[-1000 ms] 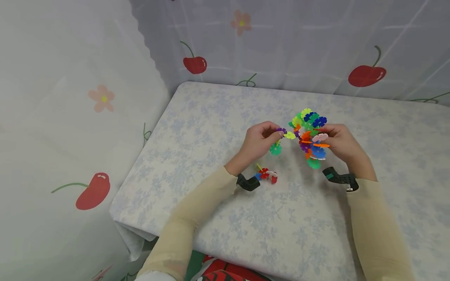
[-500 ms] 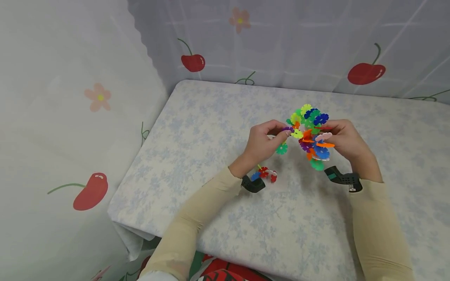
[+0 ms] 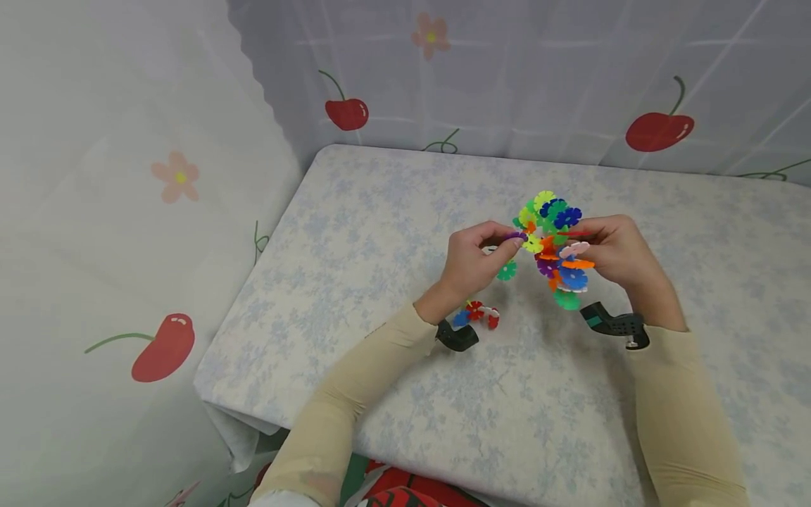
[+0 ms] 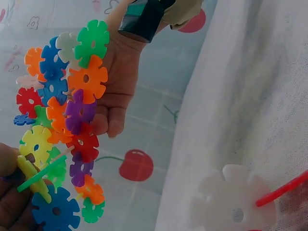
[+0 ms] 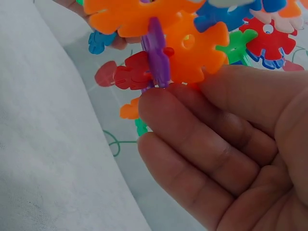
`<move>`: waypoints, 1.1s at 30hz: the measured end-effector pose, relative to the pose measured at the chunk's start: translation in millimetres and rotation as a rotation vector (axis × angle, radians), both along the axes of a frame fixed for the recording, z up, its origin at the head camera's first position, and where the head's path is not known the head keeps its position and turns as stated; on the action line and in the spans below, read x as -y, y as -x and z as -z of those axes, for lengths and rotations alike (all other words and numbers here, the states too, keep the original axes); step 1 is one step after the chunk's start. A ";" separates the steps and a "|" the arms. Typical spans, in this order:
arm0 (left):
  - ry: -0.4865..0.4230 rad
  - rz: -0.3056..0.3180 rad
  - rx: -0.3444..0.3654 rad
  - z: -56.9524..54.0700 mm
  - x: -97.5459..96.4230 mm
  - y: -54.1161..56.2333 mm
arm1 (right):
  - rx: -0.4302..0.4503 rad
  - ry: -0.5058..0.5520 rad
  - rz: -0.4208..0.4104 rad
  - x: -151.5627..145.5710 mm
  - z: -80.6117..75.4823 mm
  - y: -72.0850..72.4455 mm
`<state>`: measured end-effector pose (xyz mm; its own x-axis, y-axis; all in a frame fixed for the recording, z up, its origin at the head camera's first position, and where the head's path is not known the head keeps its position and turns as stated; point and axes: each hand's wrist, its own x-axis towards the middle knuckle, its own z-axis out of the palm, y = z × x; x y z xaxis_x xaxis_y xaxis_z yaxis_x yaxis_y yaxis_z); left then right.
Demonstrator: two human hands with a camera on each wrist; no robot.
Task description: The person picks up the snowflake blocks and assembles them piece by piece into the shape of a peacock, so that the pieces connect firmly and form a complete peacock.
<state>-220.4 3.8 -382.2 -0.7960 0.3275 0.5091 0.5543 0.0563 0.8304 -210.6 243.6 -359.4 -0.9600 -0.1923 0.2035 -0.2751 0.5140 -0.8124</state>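
Note:
My right hand (image 3: 624,255) holds a many-coloured cluster of interlocking snowflake discs (image 3: 573,277) above the table, thumb and fingers at its right side. In the right wrist view, the fingers (image 5: 202,144) reach under an orange disc (image 5: 190,48). To the left, my left hand (image 3: 472,262) pinches a purple disc (image 3: 516,236) between thumb and forefinger. A yellow disc (image 3: 533,243) beside it overlaps the cluster's left side. Below those fingertips hangs a green disc (image 3: 507,270). The left wrist view shows a blue disc (image 4: 56,211) near the left hand's fingers.
A small joined group of red, white and blue discs (image 3: 475,310) lies on the floral tablecloth (image 3: 329,296), close to the left wrist camera (image 3: 457,336). A cherry-printed curtain (image 3: 526,77) hangs behind the table, and another printed sheet (image 3: 95,211) is at left.
My left hand has moved right with its purple and yellow discs, closing the gap to the cluster. The right hand keeps its hold; the cluster has shifted slightly.

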 end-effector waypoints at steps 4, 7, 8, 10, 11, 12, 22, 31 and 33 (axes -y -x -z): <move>-0.024 0.003 0.043 2.7 0.3 2.2 | -0.012 -0.041 0.013 3.2 -0.9 -0.6; -0.045 -0.007 0.079 4.9 -0.5 2.7 | -0.014 -0.044 0.012 5.5 -2.7 -1.2; -0.050 -0.017 0.081 5.6 -1.0 2.2 | -0.020 -0.046 0.012 6.5 -3.4 -1.6; -0.052 -0.034 0.063 6.7 -2.4 0.4 | -0.021 -0.048 0.020 8.3 -4.6 -2.6; -0.047 -0.043 0.048 7.0 -3.2 -0.9 | -0.021 -0.046 0.022 9.2 -4.9 -2.9; -0.044 -0.052 0.033 7.2 -4.0 -2.1 | -0.024 -0.048 0.026 10.0 -5.3 -3.3; -0.033 -0.055 0.043 4.9 -4.7 -2.4 | -0.049 -0.046 0.022 11.1 -4.3 -4.7; -0.054 0.014 -0.020 -6.0 1.0 -3.2 | -0.072 0.002 0.056 1.1 -5.8 -3.9; -0.059 0.012 -0.042 -7.3 3.0 -2.6 | -0.072 0.002 0.073 -1.0 -7.6 -4.9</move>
